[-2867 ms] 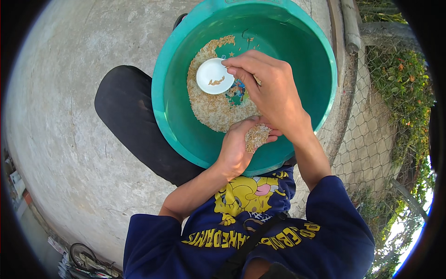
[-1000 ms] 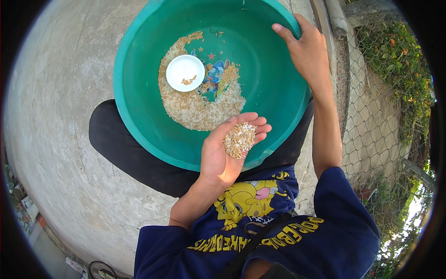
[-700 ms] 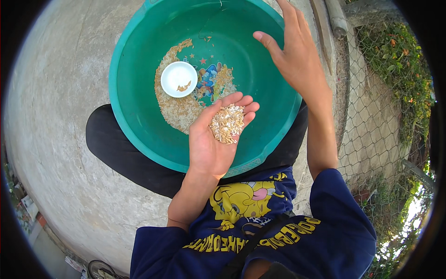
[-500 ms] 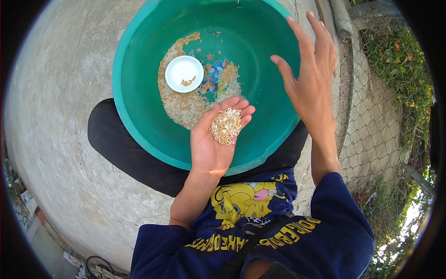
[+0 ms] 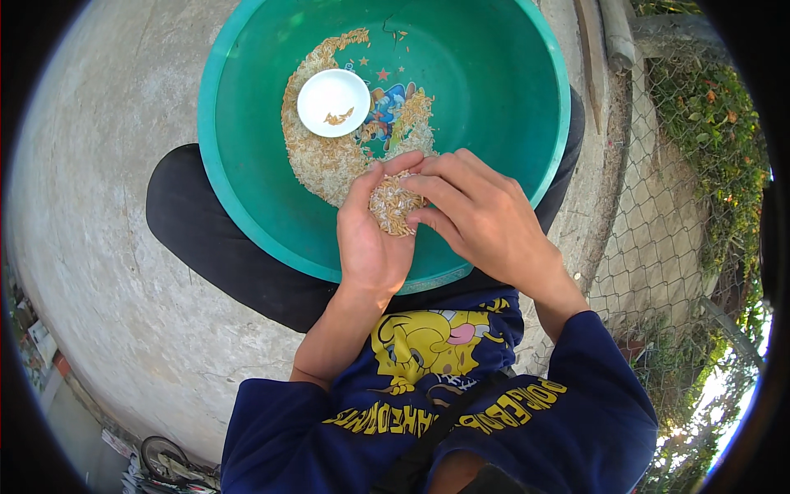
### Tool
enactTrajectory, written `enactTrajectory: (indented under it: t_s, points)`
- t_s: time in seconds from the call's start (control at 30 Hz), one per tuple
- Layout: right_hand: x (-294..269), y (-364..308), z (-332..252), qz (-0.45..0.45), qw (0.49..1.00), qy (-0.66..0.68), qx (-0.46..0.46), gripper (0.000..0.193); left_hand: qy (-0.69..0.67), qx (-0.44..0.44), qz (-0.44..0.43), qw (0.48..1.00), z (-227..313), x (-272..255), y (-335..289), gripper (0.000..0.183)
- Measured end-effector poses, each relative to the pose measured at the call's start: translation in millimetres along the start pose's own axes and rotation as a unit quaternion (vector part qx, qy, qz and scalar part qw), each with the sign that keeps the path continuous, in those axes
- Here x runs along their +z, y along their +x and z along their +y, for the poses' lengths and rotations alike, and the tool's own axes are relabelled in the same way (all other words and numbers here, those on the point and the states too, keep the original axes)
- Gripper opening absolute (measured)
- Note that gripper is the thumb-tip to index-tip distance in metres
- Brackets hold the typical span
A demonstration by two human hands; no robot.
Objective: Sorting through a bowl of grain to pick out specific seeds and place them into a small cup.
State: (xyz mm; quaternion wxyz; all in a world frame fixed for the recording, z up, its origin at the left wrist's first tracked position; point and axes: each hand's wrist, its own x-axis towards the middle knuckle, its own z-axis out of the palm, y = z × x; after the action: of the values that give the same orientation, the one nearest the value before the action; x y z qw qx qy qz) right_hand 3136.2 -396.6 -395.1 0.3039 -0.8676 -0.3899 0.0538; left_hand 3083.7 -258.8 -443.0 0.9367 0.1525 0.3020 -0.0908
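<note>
My left hand (image 5: 372,255) is cupped palm up over the near side of a green plastic basin (image 5: 502,90). In its palm lies a small heap of mixed white and brown rice grains (image 5: 392,207). From the right, my right hand (image 5: 494,218) reaches over, thumb and forefinger apart, fingertips at the heap's edge. Whether a grain sits at those fingertips is too small to tell. A small white bowl (image 5: 329,92) with a few brown husked grains stands inside the basin. Around it spreads a curved layer of rice (image 5: 317,165), partly hidden by my hands.
The basin rests across my dark-trousered legs (image 5: 222,239) on a concrete floor (image 5: 90,181). A printed cartoon picture (image 5: 387,111) shows on its bottom. To the right run a wooden pole (image 5: 617,37) and a wire mesh fence (image 5: 650,198) with plants behind. A bicycle wheel (image 5: 163,457) appears at lower left.
My right hand has come down from the basin's right rim to the grains in my left palm. My left hand still holds the heap. The view has shifted slightly.
</note>
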Motion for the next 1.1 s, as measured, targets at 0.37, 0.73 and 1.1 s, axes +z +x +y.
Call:
enactTrajectory:
  t_s: [0.37, 0.73, 1.1]
  points:
    - [16, -5, 2, -0.021, 0.999, 0.001, -0.03, 0.022, 0.026, -0.016, 0.002, 1.0, -1, 2, -2, 0.043]
    - [-8, 24, 10, 0.028, 0.985, 0.167, 0.033, 0.01, -0.05, 0.009, -0.032, 0.998, -4, -1, -2, 0.04]
    - [-19, 47, 46, 0.027, 0.785, 0.599, 0.158, 0.02, 0.022, -0.03, -0.002, 0.999, -2, 7, -3, 0.043]
